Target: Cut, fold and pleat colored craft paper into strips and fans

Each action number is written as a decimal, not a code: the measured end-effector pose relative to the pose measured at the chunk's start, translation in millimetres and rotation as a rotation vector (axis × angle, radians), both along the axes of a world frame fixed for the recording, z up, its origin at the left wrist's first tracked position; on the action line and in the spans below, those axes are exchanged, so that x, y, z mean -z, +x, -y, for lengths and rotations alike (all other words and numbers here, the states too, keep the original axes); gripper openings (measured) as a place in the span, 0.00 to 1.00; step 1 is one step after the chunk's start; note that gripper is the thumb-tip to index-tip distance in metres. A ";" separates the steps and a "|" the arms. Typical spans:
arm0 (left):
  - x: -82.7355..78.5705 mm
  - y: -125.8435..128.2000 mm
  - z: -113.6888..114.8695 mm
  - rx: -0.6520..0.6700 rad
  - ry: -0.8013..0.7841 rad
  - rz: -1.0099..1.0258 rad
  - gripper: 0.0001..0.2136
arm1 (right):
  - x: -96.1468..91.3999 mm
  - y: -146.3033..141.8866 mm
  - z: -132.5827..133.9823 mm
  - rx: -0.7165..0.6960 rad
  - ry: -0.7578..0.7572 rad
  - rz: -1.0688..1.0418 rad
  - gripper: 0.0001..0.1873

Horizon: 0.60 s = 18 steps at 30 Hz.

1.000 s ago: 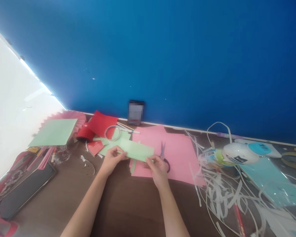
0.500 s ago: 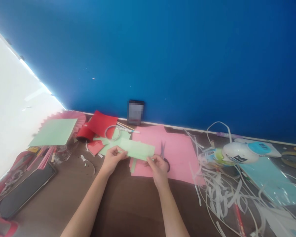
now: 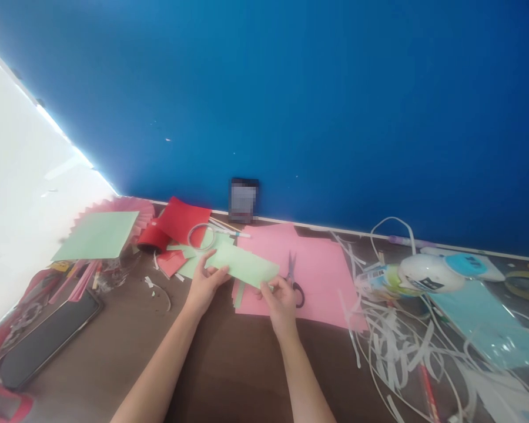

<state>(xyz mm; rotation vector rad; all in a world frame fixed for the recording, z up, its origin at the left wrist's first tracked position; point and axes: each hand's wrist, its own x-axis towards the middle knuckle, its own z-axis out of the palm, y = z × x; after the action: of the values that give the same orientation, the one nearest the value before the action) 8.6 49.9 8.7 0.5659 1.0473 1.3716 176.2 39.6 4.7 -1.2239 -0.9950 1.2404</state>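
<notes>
Between my two hands is a light green strip of paper (image 3: 247,265), tilted down toward the right. My left hand (image 3: 206,283) grips its left end, thumb on the near edge and fingers behind. The lower right corner is pinched by my right hand (image 3: 278,301). Pink paper sheets (image 3: 321,270) lie beneath and to the right. On them, just beyond my right hand, rest scissors (image 3: 292,271) with dark handles, blades pointing away. A pale tape ring (image 3: 201,236) lies past my left hand, over red and green paper.
Left are red paper (image 3: 183,220), a pink pleated fan (image 3: 127,207), a green sheet (image 3: 97,234) and a phone (image 3: 48,338). Right are a white glue gun or bottle-like object (image 3: 429,273), tangled white strips (image 3: 397,346) and a blue packet (image 3: 489,323). A blue wall (image 3: 335,106) closes the back.
The green paper strip has tilted, its right end now lower and its left end higher. My left hand's fingers have lifted and shifted slightly along it; my right hand has moved slightly left.
</notes>
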 end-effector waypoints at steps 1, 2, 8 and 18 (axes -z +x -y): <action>0.5 1.9 0.5 0.032 -0.010 0.015 0.25 | 0.1 -0.5 0.2 0.006 0.007 0.000 0.15; 1.2 3.4 1.0 0.078 -0.027 0.017 0.21 | -0.2 -0.9 0.4 0.008 0.012 0.004 0.15; 3.4 5.8 3.1 0.183 -0.076 -0.142 0.11 | -7.3 -2.4 2.5 0.021 0.037 0.039 0.12; -2.0 10.2 6.3 0.256 -0.042 -0.156 0.12 | 8.2 -9.9 1.0 -0.018 -0.063 -0.020 0.15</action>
<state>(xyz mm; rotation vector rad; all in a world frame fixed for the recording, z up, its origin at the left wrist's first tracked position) 18.8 43.6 10.7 0.7580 1.0844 1.0919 166.4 38.6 -3.5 -1.2509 -0.9601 1.3040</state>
